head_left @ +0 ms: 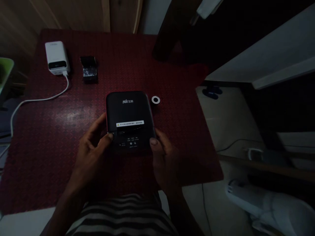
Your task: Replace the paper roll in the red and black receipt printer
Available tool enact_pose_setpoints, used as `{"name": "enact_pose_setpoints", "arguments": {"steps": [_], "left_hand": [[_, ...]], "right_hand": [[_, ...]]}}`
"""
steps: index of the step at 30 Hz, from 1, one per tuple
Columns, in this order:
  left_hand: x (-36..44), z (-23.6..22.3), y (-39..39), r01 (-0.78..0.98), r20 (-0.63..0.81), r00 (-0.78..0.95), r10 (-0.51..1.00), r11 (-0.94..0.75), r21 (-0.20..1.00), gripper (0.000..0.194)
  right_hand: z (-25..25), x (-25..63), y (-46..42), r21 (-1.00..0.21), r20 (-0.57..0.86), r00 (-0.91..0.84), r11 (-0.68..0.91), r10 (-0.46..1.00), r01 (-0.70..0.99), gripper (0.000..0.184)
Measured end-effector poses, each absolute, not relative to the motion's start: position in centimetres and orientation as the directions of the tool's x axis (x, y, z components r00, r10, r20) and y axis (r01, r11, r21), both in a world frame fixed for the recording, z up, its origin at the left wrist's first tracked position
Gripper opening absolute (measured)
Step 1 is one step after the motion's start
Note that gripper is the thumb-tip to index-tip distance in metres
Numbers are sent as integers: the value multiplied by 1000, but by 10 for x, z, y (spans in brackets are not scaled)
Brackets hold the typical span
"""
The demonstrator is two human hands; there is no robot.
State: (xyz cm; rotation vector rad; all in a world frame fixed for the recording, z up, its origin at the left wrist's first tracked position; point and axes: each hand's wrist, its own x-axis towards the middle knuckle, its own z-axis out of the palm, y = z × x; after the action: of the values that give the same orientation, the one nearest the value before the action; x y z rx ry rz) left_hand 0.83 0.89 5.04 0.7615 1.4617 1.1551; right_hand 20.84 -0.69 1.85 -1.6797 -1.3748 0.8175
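Observation:
A black receipt printer (130, 113) with a light logo and a white warning strip sits at the middle of the red table, its small buttons facing me. My left hand (92, 144) grips its left side, thumb on the front left corner. On the opposite side, my right hand (163, 152) is closed around the edge, thumb on the front right corner. The fingers beneath are partly hidden. Just right of the printer stands a small white paper roll (158, 101) with a dark core.
A white power bank (56, 55) with a white cable (46, 99) stands at the back left of the red table (128, 59). Beside it is a small black object (89, 69) with a shiny front. A dark post (167, 36) rises behind. Dark slippers (211, 91) lie on the floor.

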Motion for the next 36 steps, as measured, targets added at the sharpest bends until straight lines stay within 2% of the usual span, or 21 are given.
{"name": "enact_pose_setpoints", "arguments": {"steps": [5, 12, 14, 17, 19, 20, 22, 24, 26, 32, 36], "left_hand": [[8, 44, 12, -141, -350, -243, 905, 324, 936, 56], [3, 31, 9, -81, -257, -232, 938, 245, 966, 53], [1, 29, 8, -47, -226, -220, 949, 221, 974, 53], [1, 24, 9, -25, -167, -196, 966, 166, 986, 54], [1, 20, 9, -21, -107, -179, 978, 105, 994, 55], [1, 17, 9, -14, -73, -174, 982, 71, 997, 55], [1, 11, 8, 16, -10, -171, 985, 13, 1000, 54], [1, 6, 7, 55, 25, -175, 984, -16, 998, 55], [1, 3, 6, 86, 30, -178, 984, -14, 996, 57], [0, 3, 3, 104, -5, -167, 986, 23, 994, 63], [-1, 4, 3, 118, -13, -169, 985, 33, 992, 63]], "right_hand": [[19, 209, -6, -883, -16, 187, -102, 982, 457, 54], [28, 215, -3, -868, 15, 131, -52, 991, 494, 50], [35, 220, 1, -841, 76, 120, -1, 990, 542, 42], [53, 222, 18, -720, 264, 77, 143, 961, 679, 26], [65, 216, 37, -604, 346, -93, 297, 934, 739, 25], [71, 210, 48, -547, 330, -213, 370, 920, 751, 26], [80, 194, 70, -445, 167, -434, 461, 885, 768, 28], [87, 177, 91, -345, -65, -519, 468, 852, 813, 31], [91, 164, 104, -267, -219, -528, 470, 820, 841, 36], [95, 152, 113, -158, -316, -523, 500, 791, 851, 43], [99, 151, 119, -146, -370, -520, 505, 770, 851, 42]]}}
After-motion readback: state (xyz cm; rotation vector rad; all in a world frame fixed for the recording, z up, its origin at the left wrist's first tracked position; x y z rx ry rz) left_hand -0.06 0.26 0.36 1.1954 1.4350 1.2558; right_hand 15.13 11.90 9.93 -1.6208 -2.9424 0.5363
